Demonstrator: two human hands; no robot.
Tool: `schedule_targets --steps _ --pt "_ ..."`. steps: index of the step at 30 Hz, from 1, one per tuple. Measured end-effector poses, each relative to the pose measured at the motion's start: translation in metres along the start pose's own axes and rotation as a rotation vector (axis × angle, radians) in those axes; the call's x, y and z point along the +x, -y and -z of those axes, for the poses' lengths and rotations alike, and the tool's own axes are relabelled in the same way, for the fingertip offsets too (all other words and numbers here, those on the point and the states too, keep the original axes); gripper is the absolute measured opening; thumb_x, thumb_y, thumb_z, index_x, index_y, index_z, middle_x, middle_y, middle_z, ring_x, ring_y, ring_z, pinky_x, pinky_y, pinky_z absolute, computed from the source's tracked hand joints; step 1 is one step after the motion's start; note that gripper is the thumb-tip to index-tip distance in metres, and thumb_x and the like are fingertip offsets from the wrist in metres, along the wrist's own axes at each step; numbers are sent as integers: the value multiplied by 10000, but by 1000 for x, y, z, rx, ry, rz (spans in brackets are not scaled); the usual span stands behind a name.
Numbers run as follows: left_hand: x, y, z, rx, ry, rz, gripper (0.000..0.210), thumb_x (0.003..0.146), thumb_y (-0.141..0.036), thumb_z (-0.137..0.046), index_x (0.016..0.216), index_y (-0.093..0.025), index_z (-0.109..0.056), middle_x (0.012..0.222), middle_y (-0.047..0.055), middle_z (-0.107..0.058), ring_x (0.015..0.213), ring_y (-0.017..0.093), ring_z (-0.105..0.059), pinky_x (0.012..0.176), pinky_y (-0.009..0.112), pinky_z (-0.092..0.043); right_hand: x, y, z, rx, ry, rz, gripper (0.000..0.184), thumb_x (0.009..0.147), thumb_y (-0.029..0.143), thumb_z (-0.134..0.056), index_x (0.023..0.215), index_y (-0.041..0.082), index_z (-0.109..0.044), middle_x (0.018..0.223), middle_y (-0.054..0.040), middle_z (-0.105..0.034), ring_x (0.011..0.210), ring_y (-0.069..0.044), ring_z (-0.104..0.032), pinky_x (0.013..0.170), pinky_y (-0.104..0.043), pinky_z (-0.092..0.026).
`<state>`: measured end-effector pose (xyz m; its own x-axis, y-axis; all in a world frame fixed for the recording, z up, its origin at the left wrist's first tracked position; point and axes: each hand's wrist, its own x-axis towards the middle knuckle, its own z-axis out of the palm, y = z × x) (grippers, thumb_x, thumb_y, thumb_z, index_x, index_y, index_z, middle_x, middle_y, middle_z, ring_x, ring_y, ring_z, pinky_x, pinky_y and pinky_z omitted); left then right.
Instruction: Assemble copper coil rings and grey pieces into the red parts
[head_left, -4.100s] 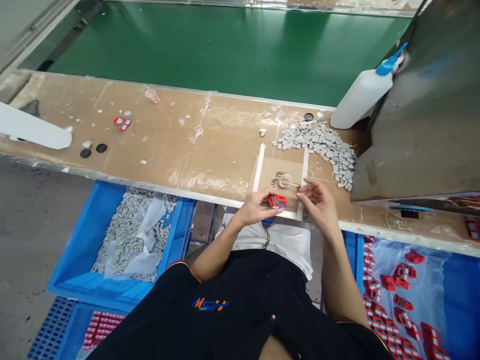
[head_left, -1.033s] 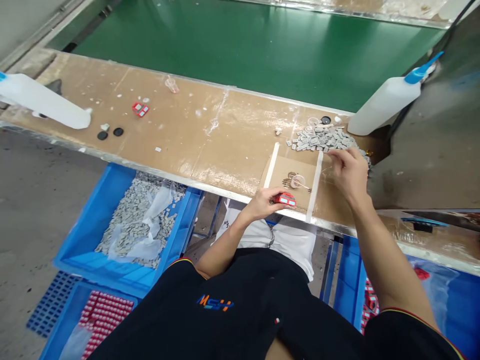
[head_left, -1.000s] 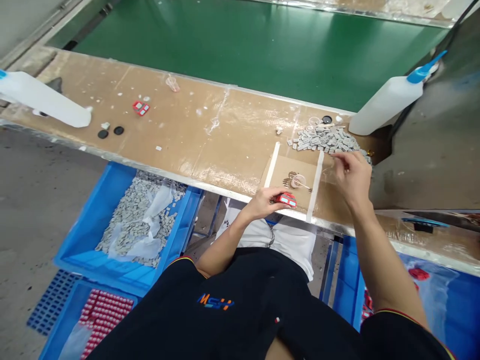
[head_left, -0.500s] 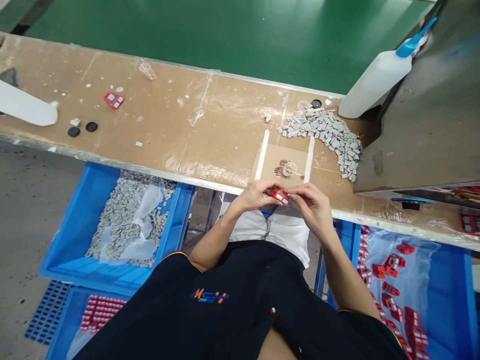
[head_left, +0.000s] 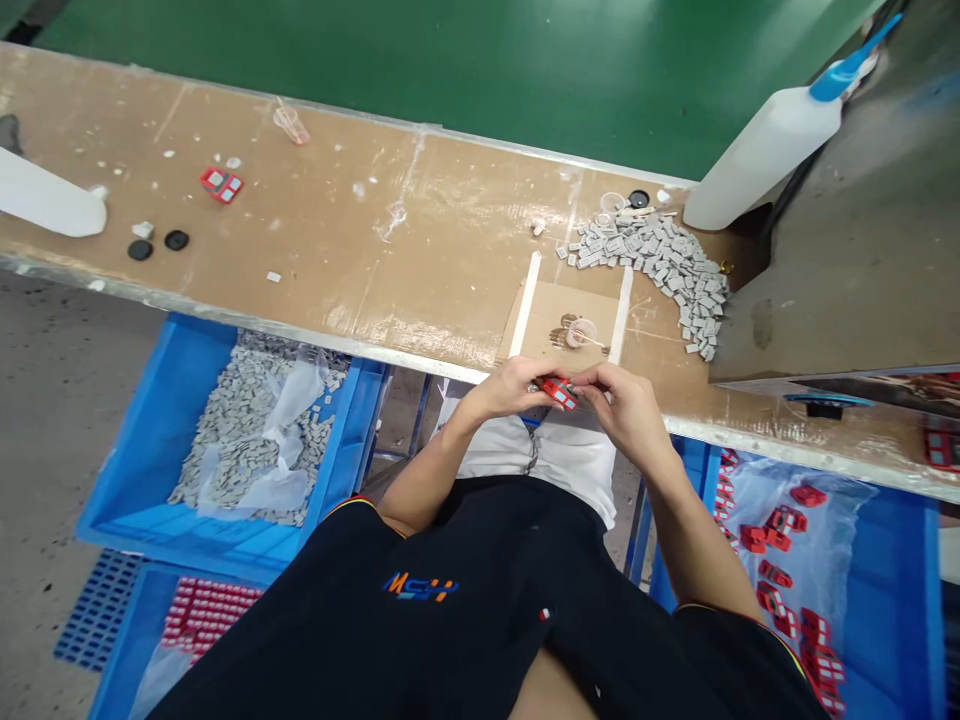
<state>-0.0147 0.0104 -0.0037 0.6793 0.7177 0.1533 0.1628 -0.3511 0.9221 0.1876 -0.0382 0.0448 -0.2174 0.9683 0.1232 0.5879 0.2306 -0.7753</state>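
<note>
Work at a brown-covered bench (head_left: 442, 260), seen from above the wearer's own hands. Well to the left of the hands stands a white bottle (head_left: 52, 200) (cut off by the edge of view), followed by two black discs (head_left: 139, 250) and a loose red unit (head_left: 222, 184). Below the bench on that side, nearer the hands, a blue bin (head_left: 135, 510) contains many small grey tiles (head_left: 244, 420). The left hand (head_left: 506, 390) is curled, its thumb and fingers closed about a red piece (head_left: 560, 392) with pale panels. This piece lies between the two hands, at the left fingertips, just off the bench's near edge. Directly beyond it sits a small clear cup (head_left: 580, 332) with a thin stick. The right hand (head_left: 619, 405) meets the piece from the right, thumb and forefinger nearly together; whether they grip it, or pinch something small, cannot be told. Beyond and to the right of this hand spreads a heap of grey tiles (head_left: 660, 260), with a blue-nozzled bottle (head_left: 765, 155) farther out. Below, right of the right forearm, a second blue bin (head_left: 900, 580) contains red units (head_left: 780, 525).
</note>
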Motion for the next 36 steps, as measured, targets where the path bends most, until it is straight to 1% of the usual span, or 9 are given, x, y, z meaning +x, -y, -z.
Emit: schedule_targets --steps 4,8,13,19,22,26,31,34,36 --pt "0 0 1 6 9 13 242 839 -307 -775 1017 -151 -726 878 51 -758 787 170 -689 743 245 -507 3 3 1 -55 37 40 198 910 163 -550 780 220 -688 780 -48 -690 688 -198 -637 631 -294 -479" --pt "-1 -2 0 12 -18 19 236 833 -295 -775 1016 -156 -722 883 48 -763 796 174 -698 747 248 -515 2 4 -4 -86 9 29 201 919 173 -547 791 216 -697 782 -53 -642 706 -203 -620 633 -297 -468" --pt "-5 -6 -4 52 -91 23 195 841 -257 -761 1002 -155 -719 863 38 -759 767 165 -694 722 240 -517 -9 5 -13 -21 -57 -11 184 926 178 -552 840 217 -710 769 -42 -616 703 -197 -604 641 -302 -486" --pt "-6 -4 -4 105 -67 17 177 866 -257 -727 1011 -157 -709 893 56 -759 812 179 -699 760 263 -531 -15 3 -15 95 -71 -63 157 947 260 -590 851 216 -705 766 -35 -586 676 -178 -568 618 -299 -496" --pt "-4 0 -4 81 -82 -24 173 890 -293 -700 1003 -161 -706 912 67 -755 840 183 -695 785 276 -533 -15 -1 -15 206 -51 -67 134 928 317 -635 939 227 -733 865 -55 -618 798 -201 -626 672 -320 -548" --pt "-4 1 -7 -68 -178 -100 216 911 -364 -681 1013 -174 -687 968 81 -749 873 180 -700 804 287 -548 -23 -4 -28 423 -180 -150 288 896 419 -692 1140 267 -690 1103 -82 -666 1003 -225 -678 840 -381 -609" --pt "-10 -14 -11 -161 -189 -184 250 881 -371 -741 1048 -192 -691 1083 112 -749 1037 218 -701 899 351 -568 -39 3 -46 613 -322 -215 387 863 477 -736 1168 257 -650 1098 -90 -709 982 -227 -706 849 -387 -625" --pt "-13 -30 -9 -94 -225 -209 154 901 -315 -723 1004 -201 -726 1145 118 -756 1123 236 -687 990 420 -548 -42 8 -41 567 -338 -172 374 841 446 -766 1155 266 -671 1062 -74 -684 958 -223 -693 852 -393 -620" --pt "-13 -40 -8 -73 -267 -197 91 928 -253 -679 964 -196 -740 1107 106 -768 1058 213 -713 951 397 -570 -42 12 -33 519 -315 -140 318 855 430 -752 1125 272 -694 1032 -65 -659 952 -221 -679 857 -397 -613"
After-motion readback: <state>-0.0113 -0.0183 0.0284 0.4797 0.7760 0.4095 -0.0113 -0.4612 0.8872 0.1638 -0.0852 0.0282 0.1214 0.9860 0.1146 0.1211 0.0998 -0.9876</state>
